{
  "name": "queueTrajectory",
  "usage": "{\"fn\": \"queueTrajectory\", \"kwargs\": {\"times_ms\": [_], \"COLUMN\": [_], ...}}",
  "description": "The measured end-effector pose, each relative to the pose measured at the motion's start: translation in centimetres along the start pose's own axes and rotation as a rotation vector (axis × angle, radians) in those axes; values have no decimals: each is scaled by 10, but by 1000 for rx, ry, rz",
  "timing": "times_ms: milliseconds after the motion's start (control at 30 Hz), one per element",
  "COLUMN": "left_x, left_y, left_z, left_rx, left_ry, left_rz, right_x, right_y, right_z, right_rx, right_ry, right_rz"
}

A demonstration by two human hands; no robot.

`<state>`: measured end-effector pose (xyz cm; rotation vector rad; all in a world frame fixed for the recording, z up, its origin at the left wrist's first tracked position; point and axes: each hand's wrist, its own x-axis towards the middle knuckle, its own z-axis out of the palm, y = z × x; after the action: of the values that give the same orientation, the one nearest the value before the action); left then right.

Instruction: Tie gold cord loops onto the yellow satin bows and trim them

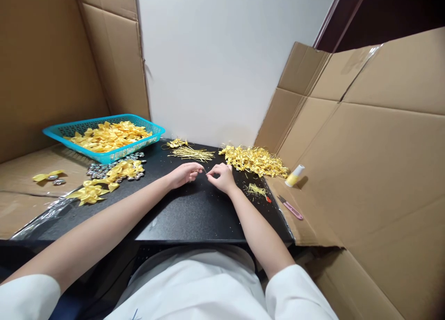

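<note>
Over the black table [194,216], my left hand [186,175] and my right hand [222,177] face each other, a small gap apart. Both are closed in a pinch. Between the fingertips runs a thin cord [205,171], too fine to make out well. Just beyond my hands lies a bundle of yellow cords [193,153]. Farther right, a heap of yellow bows with loops [255,160] spreads out. Left of my hands are loose yellow ribbon bows [123,169] among several small silvery pieces [100,171].
A blue basket [104,157] full of yellow bows stands back left. To the right are yellow thread scraps [256,189], pink-handled thread snips [291,208] and a spool of yellow thread [294,176]. Cardboard panels [382,162] wall both sides; a white wall [215,70] stands behind.
</note>
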<state>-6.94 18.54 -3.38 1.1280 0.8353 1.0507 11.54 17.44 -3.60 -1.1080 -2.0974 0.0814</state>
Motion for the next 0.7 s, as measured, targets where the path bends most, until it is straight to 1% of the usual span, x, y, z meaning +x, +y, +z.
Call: {"fn": "queueTrajectory", "kwargs": {"times_ms": [100, 200, 300, 367, 467, 567, 700], "left_x": [2, 2, 1, 0, -1, -2, -3], "left_y": [-3, -5, -7, -7, -6, -6, -6], "left_z": [0, -1, -2, -1, 0, 0, -1], "left_rx": [-30, 44, 229, 369, 522, 648, 835], "left_ry": [45, 78, 106, 122, 97, 67, 85], "left_rz": [-27, -7, 57, 129, 242, 299, 402], "right_x": [-1, -1, -1, -1, -1, -1, -1], "right_y": [-7, -10, -7, -5, -3, -3, -3], "right_z": [0, -1, -2, -1, 1, 3, 5], "right_rx": [-106, -196, -239, -252, -263, -268, -278], "right_ry": [-34, -7, 42, 57, 48, 36, 10], "right_rz": [-105, -157, -151, -128, -108, -116, -120]}}
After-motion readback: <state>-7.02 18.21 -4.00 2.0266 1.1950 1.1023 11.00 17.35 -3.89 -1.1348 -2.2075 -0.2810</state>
